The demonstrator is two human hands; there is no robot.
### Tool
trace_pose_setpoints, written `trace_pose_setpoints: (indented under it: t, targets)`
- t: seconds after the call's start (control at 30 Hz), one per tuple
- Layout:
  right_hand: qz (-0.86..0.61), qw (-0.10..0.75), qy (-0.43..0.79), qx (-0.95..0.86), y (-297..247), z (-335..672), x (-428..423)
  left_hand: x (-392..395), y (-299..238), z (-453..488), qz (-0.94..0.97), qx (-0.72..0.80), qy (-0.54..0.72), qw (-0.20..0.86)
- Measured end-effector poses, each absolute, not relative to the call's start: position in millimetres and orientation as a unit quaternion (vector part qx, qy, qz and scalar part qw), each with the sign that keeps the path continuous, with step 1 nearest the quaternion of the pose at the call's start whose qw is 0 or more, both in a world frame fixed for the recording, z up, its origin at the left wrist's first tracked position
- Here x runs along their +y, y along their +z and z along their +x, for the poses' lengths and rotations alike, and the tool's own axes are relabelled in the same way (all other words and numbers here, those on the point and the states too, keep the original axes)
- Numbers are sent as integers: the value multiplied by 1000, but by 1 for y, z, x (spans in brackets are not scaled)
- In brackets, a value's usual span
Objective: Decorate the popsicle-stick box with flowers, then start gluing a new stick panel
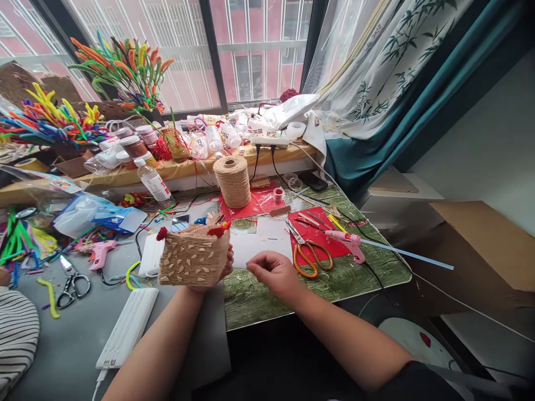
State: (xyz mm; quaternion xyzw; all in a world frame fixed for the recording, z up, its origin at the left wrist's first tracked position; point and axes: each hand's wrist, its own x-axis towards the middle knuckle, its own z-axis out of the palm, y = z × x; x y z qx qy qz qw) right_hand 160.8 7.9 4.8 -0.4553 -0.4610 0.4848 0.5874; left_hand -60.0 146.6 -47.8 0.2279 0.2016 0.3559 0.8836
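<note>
Above the bench (259,303), the twine-wrapped box (190,259) is held in the left grip (228,268), closed on its right side and underside. The right grip (273,273) is curled just right of the box, apart from it; whether its fingertips meet, I cannot tell. A red tuft (161,234) tops the box's left corner.

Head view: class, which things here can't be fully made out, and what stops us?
All in the head view:
Left hand: partly hidden behind the twine-covered box.
Right hand: whether it pinches anything is too small to tell.
Striped garment: cut off by the left edge.
Bottle: its print is too small to read.
</note>
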Motion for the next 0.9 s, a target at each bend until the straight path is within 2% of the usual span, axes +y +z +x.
trace_pose_setpoints:
  t: [0.1, 0.17, 0.33, 0.47, 0.57, 0.67, 0.77, 0.83, 0.9]
  targets:
    - [-448, 563, 454, -525, 1, 152, 1, 148, -53, -65, 220, 209, 302, 904]
    - [-446, 574, 426, -538, -5, 145, 5, 146, -50, -64, 229, 203, 309, 900]
    - [-505, 564, 421, -500, -21, 125, 33, 134, -33, -49, 283, 168, 424, 844]
    - [-514, 512, 365, -584, -20, 130, 40, 130, -29, -44, 301, 148, 478, 812]
    - [-452, 484, 278, -696, -13, 140, 17, 132, -32, -45, 289, 163, 475, 815]
    - [-319, 402, 162, -843, 6, 140, -14, 137, -33, -45, 275, 161, 490, 811]
    - [-220, 343, 84, -909, 26, 143, -37, 142, -34, -44, 272, 157, 505, 804]
    - [-210, 363, 99, -902, 14, 160, -59, 145, -33, -44, 270, 163, 520, 794]
    - [-254, 365, 122, -887, -33, 194, -104, 148, -33, -46, 265, 173, 537, 782]
